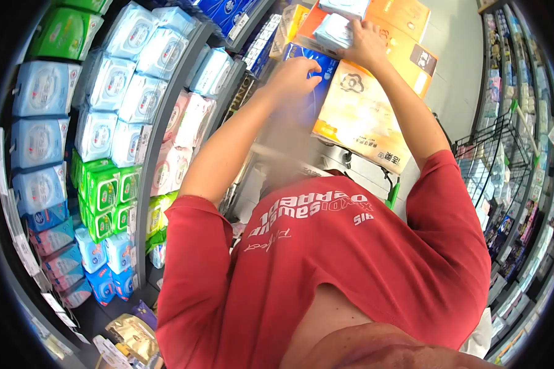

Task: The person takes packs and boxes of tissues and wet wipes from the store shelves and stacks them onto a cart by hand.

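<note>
My right hand [364, 44] is closed on a light blue and white pack [334, 31], which sits at the top over an orange carton [406, 46]. Another light blue pack [346, 7] lies just beyond it. My left hand [297, 77] is raised over a blue package [313, 101], slightly blurred, its fingers curled apart with nothing between them. Below the orange carton, a yellow-orange package [366, 114] with a flower drawing lies across the cart.
Shelves on the left hold light blue packs [111, 83], green packs [104, 190] and pink packs [181, 123]. A black wire basket [492, 154] stands at the right, before another stocked shelf [535, 123]. Grey floor [455, 55] shows between.
</note>
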`<state>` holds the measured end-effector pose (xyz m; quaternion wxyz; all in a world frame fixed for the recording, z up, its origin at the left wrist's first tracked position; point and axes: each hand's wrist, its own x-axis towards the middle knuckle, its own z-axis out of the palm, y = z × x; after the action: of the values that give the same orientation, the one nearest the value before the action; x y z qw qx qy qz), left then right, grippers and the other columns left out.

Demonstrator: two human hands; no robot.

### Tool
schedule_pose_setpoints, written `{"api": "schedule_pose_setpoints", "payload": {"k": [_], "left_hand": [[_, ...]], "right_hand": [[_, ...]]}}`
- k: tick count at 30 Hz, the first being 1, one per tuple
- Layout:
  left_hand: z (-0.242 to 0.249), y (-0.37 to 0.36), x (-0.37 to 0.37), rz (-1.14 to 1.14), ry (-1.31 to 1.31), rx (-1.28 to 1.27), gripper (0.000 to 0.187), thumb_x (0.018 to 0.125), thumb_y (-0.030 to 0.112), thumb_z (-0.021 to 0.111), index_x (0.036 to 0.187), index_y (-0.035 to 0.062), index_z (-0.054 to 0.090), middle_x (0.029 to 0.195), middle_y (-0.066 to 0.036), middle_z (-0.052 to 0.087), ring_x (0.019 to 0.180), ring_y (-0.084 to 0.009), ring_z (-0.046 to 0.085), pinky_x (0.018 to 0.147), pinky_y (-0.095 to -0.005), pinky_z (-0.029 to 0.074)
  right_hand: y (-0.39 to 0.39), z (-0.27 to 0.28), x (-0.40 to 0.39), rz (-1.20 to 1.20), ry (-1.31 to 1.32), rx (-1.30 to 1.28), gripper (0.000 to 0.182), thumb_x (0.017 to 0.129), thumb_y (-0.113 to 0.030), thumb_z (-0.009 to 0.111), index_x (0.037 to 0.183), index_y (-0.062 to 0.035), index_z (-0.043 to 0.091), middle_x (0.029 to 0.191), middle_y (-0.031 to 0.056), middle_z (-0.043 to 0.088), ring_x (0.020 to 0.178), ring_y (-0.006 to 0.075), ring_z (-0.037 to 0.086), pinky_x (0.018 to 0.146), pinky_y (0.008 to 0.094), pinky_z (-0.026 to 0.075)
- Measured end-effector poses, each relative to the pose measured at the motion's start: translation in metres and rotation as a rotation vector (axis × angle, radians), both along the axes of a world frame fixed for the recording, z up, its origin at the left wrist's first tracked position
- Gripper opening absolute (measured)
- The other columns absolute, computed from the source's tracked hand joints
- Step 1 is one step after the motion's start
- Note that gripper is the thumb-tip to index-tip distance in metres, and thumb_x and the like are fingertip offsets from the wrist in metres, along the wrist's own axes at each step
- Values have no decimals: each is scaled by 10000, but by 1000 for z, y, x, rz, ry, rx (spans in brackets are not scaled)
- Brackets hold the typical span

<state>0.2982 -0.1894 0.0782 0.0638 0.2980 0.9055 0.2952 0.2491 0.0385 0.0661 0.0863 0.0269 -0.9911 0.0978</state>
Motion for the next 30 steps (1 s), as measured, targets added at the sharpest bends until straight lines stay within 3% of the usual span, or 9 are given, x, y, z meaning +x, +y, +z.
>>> {"api": "schedule_pose_setpoints", "payload": {"k": [3,7,12,16,21,23,25,27,30], "left_hand": [[-22,0,-4,15,-37,95,286,844,271,693,1035,62,734,1036,-143,729,957,-292,698,856,-397,537],[-23,-9,1,196,-107,205,402,837,378,753,1072,53,729,990,-137,741,902,-250,713,842,-356,542],[8,-33,13,584,-630,861,954,838,472,776,1484,-41,298,1222,-203,627,1078,-266,634,830,-399,552],[63,-88,46,443,-706,1007,520,769,193,852,1183,3,600,1067,-109,699,1013,-166,656,875,-302,518],[97,-171,93,709,-328,832,606,732,209,881,1203,-7,566,1065,-109,679,950,-183,679,818,-280,536],[130,-187,120,764,-163,848,672,718,219,891,1249,-9,550,1069,-112,675,959,-172,667,791,-276,536],[138,-217,132,850,-66,683,663,711,300,894,1229,20,590,1100,-123,675,984,-224,663,838,-344,518],[160,-241,143,840,431,410,572,676,231,874,1136,10,616,1062,-196,657,1032,-291,641,902,-385,511],[190,-273,158,975,491,33,590,637,246,904,1109,8,642,1098,-155,672,1031,-278,648,897,-374,511]], "right_hand": [[22,-13,2,65,71,-165,721,654,-388,836,1229,-82,528,1110,196,634,1037,374,623,893,476,505],[26,-6,14,132,119,-304,720,645,-277,869,1238,-13,558,1122,228,649,1067,367,627,898,454,510],[-31,35,39,556,35,-543,758,640,-124,876,1301,-23,518,1202,197,603,1123,358,602,955,424,492],[-105,85,65,940,71,-467,803,643,-158,880,1343,-51,502,1229,191,582,1153,383,572,974,454,482],[-178,100,59,1117,156,-587,927,696,-302,887,1450,-35,420,1327,195,562,1192,346,584,1000,423,486],[-212,94,53,988,-323,-987,902,734,-289,877,1451,-14,404,1338,196,556,1200,291,589,989,403,493],[-254,100,58,1072,-352,-1206,847,789,-279,845,1452,-6,394,1329,206,557,1202,256,582,969,392,502],[-293,117,67,1104,-334,-1253,678,853,-161,772,1425,-27,432,1298,188,572,1189,283,594,982,375,496],[-345,135,63,1197,-401,-1445,707,758,-135,808,1366,-29,463,1291,219,547,1163,372,574,961,437,495]]}}
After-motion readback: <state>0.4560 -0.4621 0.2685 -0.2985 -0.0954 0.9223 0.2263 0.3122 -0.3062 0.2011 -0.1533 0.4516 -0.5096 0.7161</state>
